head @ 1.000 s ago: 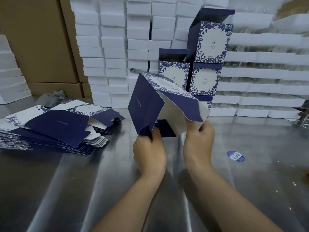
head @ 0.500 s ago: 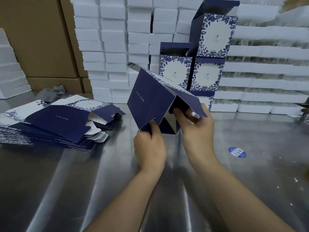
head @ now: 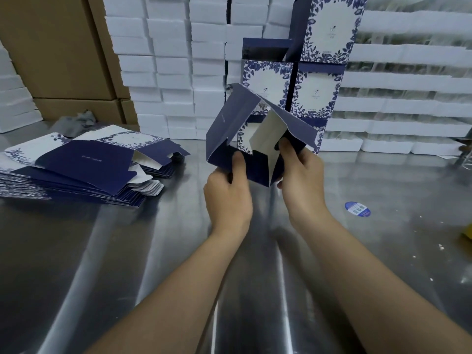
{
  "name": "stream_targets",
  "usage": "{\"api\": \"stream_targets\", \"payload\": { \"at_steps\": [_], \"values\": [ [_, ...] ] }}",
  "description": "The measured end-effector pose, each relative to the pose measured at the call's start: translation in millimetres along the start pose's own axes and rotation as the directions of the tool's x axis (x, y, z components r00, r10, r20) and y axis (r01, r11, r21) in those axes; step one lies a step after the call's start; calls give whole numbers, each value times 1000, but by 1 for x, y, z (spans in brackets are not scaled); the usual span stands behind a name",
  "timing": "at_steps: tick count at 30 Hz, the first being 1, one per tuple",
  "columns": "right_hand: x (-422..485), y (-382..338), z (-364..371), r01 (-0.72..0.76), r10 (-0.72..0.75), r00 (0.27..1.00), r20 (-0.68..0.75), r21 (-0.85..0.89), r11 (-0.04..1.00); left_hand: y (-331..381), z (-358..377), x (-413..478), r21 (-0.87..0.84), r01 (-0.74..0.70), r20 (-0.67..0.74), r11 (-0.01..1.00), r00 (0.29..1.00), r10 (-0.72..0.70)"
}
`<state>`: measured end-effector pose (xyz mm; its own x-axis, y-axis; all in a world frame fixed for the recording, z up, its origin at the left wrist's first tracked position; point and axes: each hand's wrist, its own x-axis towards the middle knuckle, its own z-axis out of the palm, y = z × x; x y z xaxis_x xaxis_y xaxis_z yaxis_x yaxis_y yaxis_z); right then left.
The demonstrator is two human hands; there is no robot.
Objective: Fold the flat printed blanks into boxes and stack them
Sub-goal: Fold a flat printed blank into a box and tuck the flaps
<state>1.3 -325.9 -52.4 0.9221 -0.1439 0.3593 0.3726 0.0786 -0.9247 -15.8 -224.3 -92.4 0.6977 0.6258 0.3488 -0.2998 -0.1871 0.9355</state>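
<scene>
Brushed steel table [head: 102, 264] fills the lower frame, with both forearms reaching up the middle of it. At centre frame the left hand [head: 227, 198] grips the lower left corner of the half-folded box [head: 229, 123], thumb pressed flat on a navy bottom flap and fingers curled behind. The right hand [head: 304, 180] pinches the opposite navy flap, fingertips hooked inside the opening. The box is held off the table just above both hands, tilted, its open end toward the camera and its long axis running away toward the upper left. 1 white inner flap stands loose between the 2 hands, closer to the right fingers, so the next tuck looks like theirs while the left hand braces. At middle left lies a fanned pile of flat blanks [head: 84, 164]. Directly beyond the box stands the stack of finished boxes [head: 316, 93], against a wall of white foam trays [head: 168, 72].
</scene>
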Motion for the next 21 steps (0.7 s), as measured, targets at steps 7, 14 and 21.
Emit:
{"api": "stream_targets", "payload": {
  "at_steps": [7,14,21],
  "values": [
    [-4,-1,4,-13,13,999,-31,-8,1000,3,-1,-1,-32,9,20,999,1000,-9],
    [-6,4,9,-31,31,999,13,-6,999,-3,4,-8,112,80,282,990,953,-109],
    [-11,5,14,27,-20,996,88,-82,996,7,4,-4,-263,259,384,929,912,-145]
  ]
}}
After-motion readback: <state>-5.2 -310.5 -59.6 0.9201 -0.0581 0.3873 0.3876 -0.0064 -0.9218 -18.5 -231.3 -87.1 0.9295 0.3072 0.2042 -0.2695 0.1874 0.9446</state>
